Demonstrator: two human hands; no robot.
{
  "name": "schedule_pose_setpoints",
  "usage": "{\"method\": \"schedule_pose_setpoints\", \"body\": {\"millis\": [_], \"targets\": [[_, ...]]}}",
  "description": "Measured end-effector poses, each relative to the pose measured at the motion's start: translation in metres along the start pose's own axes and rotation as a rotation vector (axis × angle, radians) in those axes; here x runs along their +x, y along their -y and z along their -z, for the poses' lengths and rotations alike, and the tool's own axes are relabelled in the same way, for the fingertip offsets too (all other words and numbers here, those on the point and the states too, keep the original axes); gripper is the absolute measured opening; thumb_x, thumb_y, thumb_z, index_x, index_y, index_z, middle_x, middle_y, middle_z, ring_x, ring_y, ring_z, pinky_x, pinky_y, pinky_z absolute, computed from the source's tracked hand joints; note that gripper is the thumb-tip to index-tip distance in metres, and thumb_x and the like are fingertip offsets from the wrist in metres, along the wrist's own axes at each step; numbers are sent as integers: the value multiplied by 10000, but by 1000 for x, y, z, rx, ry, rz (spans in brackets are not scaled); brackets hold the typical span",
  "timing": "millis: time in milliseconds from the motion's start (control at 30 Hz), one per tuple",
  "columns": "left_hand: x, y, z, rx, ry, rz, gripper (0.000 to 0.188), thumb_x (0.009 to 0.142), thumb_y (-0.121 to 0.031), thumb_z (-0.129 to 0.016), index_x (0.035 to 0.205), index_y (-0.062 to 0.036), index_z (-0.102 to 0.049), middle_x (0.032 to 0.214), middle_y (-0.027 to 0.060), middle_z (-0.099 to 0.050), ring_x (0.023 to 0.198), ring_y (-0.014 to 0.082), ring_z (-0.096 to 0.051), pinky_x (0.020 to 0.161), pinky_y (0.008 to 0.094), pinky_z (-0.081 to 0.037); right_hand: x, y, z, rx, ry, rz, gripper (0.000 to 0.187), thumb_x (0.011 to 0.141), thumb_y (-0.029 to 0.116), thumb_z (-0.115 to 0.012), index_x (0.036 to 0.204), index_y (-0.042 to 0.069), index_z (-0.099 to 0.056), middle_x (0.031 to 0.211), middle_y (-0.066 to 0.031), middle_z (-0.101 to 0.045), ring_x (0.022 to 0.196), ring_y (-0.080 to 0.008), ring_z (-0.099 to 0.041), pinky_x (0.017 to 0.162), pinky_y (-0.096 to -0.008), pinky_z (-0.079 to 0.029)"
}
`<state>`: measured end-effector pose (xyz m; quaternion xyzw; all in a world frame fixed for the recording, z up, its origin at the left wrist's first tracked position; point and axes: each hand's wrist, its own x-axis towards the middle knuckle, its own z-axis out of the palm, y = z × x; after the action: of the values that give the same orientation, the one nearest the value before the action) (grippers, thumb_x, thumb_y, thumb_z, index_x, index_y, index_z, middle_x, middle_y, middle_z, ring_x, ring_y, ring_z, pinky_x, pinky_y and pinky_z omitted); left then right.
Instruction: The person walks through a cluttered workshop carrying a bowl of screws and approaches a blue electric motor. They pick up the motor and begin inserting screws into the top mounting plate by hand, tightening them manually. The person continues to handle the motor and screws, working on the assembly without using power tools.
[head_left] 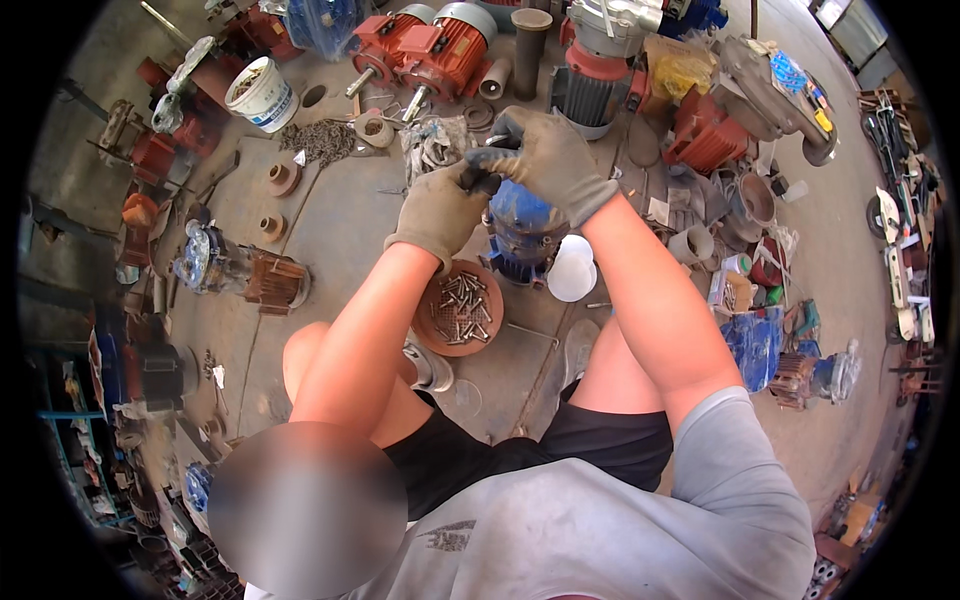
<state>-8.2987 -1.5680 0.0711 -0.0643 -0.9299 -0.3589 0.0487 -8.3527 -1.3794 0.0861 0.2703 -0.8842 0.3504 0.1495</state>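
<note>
Both my hands wear grey-brown work gloves and meet in front of me, above a blue motor (522, 235) standing on the floor. My left hand (445, 208) is closed, its fingertips touching those of the other hand. My right hand (555, 160) has its thumb and fingers pinched together; a small pale metallic bit shows at the fingertips, too small to name. What the left fingers hold, if anything, is hidden. Below the left wrist sits a round orange-brown bowl (427, 325) with several metal bolts (465, 305) in it. A white round container (572, 270) stands beside the blue motor.
Red motors (445, 50) and a grey-and-red motor (585, 90) stand at the back. A white bucket (262, 95) is far left, with a motor with a brown housing (275, 280) lying nearer. Loose parts and a wrapped motor (805, 378) line the right side.
</note>
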Motion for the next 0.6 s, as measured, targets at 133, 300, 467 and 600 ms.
{"method": "schedule_pose_setpoints", "body": {"millis": [133, 300, 467, 600], "targets": [[0, 0, 0, -60, 40, 97, 272, 974, -304, -751, 1128, -87, -807, 799, 152, -759, 715, 267, -748, 704, 417, -568, -6, 4, 4, 187, -60, 55, 459, 833, 404, -893, 1108, 59, -767, 1066, -146, -768, 1010, -350, -739, 895, -439, -591], [-12, -7, 8, -115, 35, 100, 261, 959, -285, -763, 1121, -84, -803, 846, 140, -782, 731, 264, -758, 734, 405, -580, -12, 17, 11, 47, -70, 145, 468, 796, 326, -900, 1191, 104, -784, 1127, -139, -768, 1049, -340, -742, 898, -429, -596], [-9, 31, -6, 106, 201, 146, 382, 913, -361, -813, 1189, -99, -791, 1014, 162, -801, 907, 301, -775, 862, 414, -591, -16, 51, 15, -113, -77, 40, 499, 812, 299, -850, 1279, 154, -750, 1044, -130, -785, 981, -342, -762, 868, -444, -603], [-8, 48, -17, 296, 429, 271, 625, 919, -450, -789, 1421, -92, -688, 1390, 181, -717, 1302, 340, -677, 1104, 451, -533, -14, 49, 4, -118, -96, 15, 541, 819, 290, -829, 1334, 155, -725, 1042, -141, -794, 967, -356, -769, 860, -457, -604]]}}
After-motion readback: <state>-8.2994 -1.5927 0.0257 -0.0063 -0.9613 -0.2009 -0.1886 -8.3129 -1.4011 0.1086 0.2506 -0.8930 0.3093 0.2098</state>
